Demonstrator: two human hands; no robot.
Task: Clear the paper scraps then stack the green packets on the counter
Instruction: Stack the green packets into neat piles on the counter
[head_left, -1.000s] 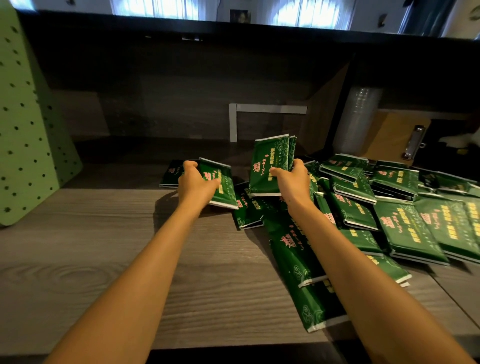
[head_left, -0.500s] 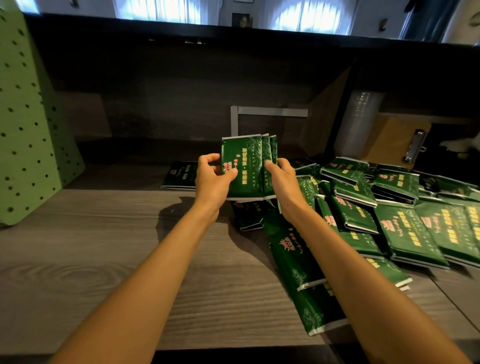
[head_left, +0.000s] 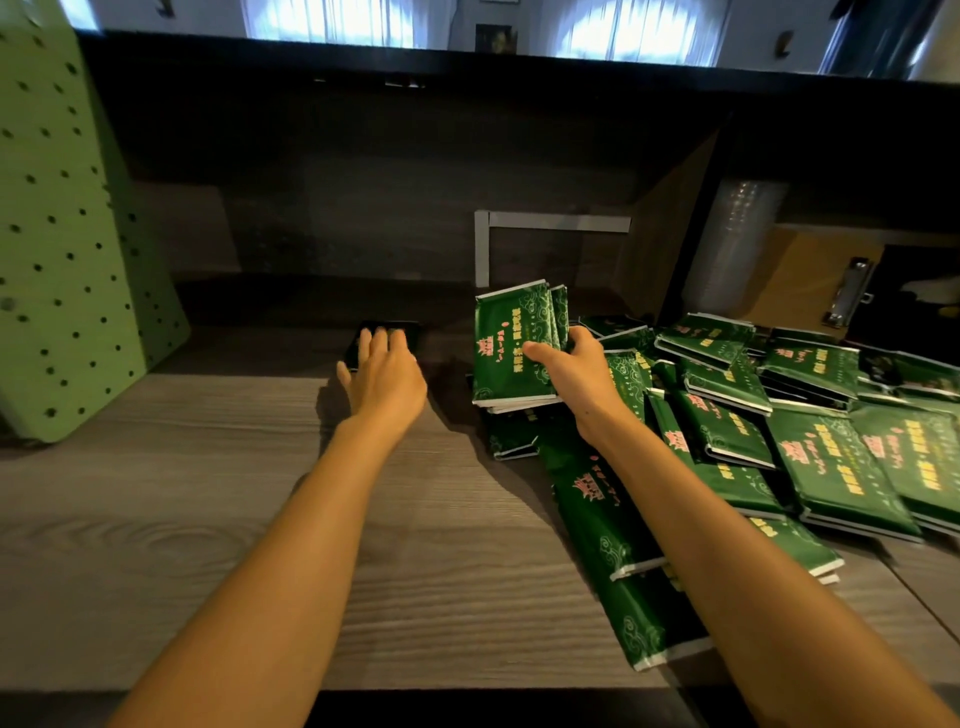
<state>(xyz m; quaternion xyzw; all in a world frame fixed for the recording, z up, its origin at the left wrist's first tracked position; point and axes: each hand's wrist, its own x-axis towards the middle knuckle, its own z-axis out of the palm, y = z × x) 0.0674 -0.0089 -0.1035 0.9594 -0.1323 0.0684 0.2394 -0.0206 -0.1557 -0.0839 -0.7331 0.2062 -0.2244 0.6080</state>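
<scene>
Wood-grain counter under a dark back panel, green pegboard panel at left. Over the right side a loose pile of green packets is spread, unstacked. A bundle of packets is held upright, gripped by the right hand alone; half a second back it was steadied by both. The left hand has been freed and stretched out, fingers straight, onto a lone packet at the back. No paper scraps are seen; gathering is judged under way.

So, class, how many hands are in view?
2. The left hand spreads over a lone packet far back on the counter; the right hand grips upright packets above the heap. None seems hidden.
</scene>
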